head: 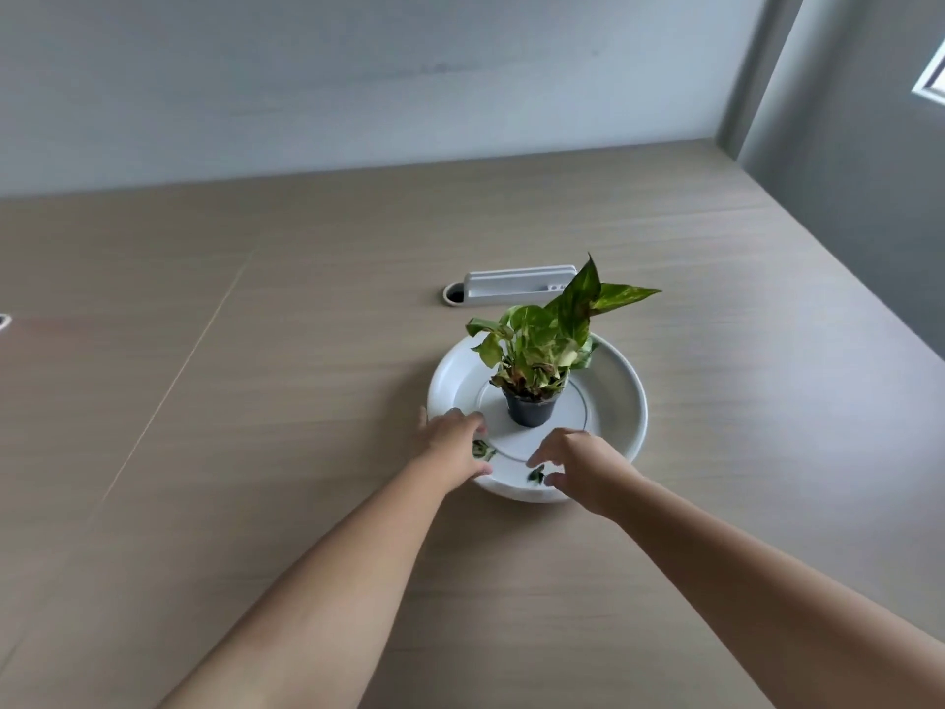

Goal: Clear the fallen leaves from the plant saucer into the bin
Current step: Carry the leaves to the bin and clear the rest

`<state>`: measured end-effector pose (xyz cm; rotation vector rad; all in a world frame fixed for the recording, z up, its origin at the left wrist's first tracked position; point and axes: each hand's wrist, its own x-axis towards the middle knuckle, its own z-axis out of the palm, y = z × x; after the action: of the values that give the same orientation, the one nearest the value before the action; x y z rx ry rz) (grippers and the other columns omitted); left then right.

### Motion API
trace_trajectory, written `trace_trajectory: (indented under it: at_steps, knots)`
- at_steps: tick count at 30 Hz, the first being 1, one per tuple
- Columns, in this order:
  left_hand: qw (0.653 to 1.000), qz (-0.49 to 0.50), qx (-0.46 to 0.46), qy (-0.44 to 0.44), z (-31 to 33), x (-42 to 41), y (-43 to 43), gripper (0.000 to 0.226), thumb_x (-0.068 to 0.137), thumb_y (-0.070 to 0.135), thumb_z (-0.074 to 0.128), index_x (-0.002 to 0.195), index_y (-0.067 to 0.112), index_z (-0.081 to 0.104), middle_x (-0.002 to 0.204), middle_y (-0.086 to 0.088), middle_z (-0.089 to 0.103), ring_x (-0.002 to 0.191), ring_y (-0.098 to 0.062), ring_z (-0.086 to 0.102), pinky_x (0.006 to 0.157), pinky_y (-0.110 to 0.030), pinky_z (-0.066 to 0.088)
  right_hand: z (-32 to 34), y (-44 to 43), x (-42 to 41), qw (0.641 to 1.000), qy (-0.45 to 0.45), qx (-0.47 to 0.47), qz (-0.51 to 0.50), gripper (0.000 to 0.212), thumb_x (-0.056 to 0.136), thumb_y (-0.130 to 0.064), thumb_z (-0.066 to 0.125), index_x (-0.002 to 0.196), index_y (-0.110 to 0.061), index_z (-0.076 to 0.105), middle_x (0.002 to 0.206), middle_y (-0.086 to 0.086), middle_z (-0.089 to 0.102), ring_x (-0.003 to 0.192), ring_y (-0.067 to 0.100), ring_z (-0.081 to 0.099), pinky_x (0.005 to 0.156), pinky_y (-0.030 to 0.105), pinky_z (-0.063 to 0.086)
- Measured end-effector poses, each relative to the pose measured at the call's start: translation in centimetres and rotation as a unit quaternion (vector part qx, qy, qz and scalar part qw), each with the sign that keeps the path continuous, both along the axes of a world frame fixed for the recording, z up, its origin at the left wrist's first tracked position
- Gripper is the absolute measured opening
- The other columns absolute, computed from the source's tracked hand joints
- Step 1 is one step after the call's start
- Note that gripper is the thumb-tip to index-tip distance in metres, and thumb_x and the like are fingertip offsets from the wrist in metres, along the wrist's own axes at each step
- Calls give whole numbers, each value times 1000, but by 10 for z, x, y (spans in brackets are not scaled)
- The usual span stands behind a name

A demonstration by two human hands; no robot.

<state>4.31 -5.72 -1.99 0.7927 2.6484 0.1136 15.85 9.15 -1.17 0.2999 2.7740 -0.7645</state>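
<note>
Both hands reach into the near arc of a white plant saucer (621, 373) holding a small potted pothos (532, 371).

One fallen leaf (483, 449) lies just under the left hand (450, 437), whose fingers are spread and loose; a second leaf (537, 474) lies between the parted thumb and fingers of the right hand (578, 465), which is the nearer to closing. Neither hand yet grips anything. The saucer rests on a pale wood-grain desk (255, 401) against a grey wall; no bin is visible.
</note>
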Motion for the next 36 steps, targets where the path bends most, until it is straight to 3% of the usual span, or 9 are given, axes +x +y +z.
trace_trajectory:
  at_steps: [6, 8, 10, 12, 13, 21, 28, 33, 36]
  knots:
    - [998, -49, -32, -17, -12, -12, 15, 45, 69, 44, 76, 102, 23, 55, 109, 0, 61, 103, -22, 60, 119, -48, 2, -23, -5, -24, 996, -55, 62, 37, 37, 82, -2, 58, 113, -21, 62, 117, 5, 56, 99, 28, 60, 82, 36, 51]
    - [997, -63, -25, -24, -13, -13, 17, 39, 70, 35, 77, 99, 20, 55, 106, -3, 61, 100, -24, 60, 118, -44, 14, -27, -5, -26, 995, -53, 73, 44, 35, 80, 1, 56, 107, -19, 64, 114, 6, 56, 95, 29, 61, 77, 34, 50]
    - [997, -71, 5, -29, -15, -12, 18, 26, 74, 22, 75, 90, 18, 55, 101, -4, 61, 88, -25, 58, 100, -31, 39, -30, -5, -28, 993, -49, 87, 58, 32, 80, 3, 54, 102, -16, 66, 110, 8, 56, 89, 31, 61, 70, 33, 47]
    - [996, -65, 28, -48, -16, -12, 16, 16, 79, 9, 69, 82, 17, 55, 93, -2, 59, 74, -21, 54, 63, -22, 40, -33, -4, -29, 992, -44, 96, 73, 31, 79, 4, 52, 98, -15, 67, 107, 10, 56, 84, 32, 60, 67, 34, 46]
    - [996, -63, 33, -59, -16, -13, 16, 13, 79, 4, 66, 81, 14, 58, 92, -3, 60, 72, -20, 56, 58, -22, 39, -35, -3, -29, 991, -44, 97, 77, 30, 78, 5, 52, 96, -14, 67, 105, 10, 57, 81, 31, 59, 67, 35, 48]
    - [991, -48, 91, -83, -24, -16, 14, 17, 76, 0, 60, 77, 10, 74, 88, -8, 74, 85, -26, 68, 73, -30, 56, -36, -3, -29, 999, -19, 41, 5, 23, 79, 0, 50, 85, -9, 71, 94, 10, 68, 88, 27, 61, 70, 33, 48]
    - [932, 162, 307, -101, -1, -19, -15, 18, 72, 4, 70, 65, 21, 70, 78, 1, 72, 74, -11, 62, 63, -14, 44, -17, 8, -17, 962, 99, -136, -215, 8, 75, -2, 67, 77, -7, 74, 71, 4, 68, 66, 15, 62, 60, 14, 47]
    - [919, 185, 333, -102, 12, 2, -13, 21, 71, 3, 72, 62, 21, 67, 73, 5, 70, 70, -8, 62, 65, -12, 45, 0, 23, 6, 950, 115, -164, -240, 9, 75, -1, 68, 77, -7, 74, 76, 11, 71, 70, 23, 67, 69, 30, 55]
    - [931, 141, 318, -109, 18, 33, 15, 10, 72, 6, 73, 69, 16, 72, 71, 1, 70, 70, -10, 62, 65, -13, 45, 10, 39, 32, 947, 135, -152, -247, 10, 75, -2, 68, 77, -9, 74, 74, 5, 69, 70, 18, 63, 63, 26, 53]
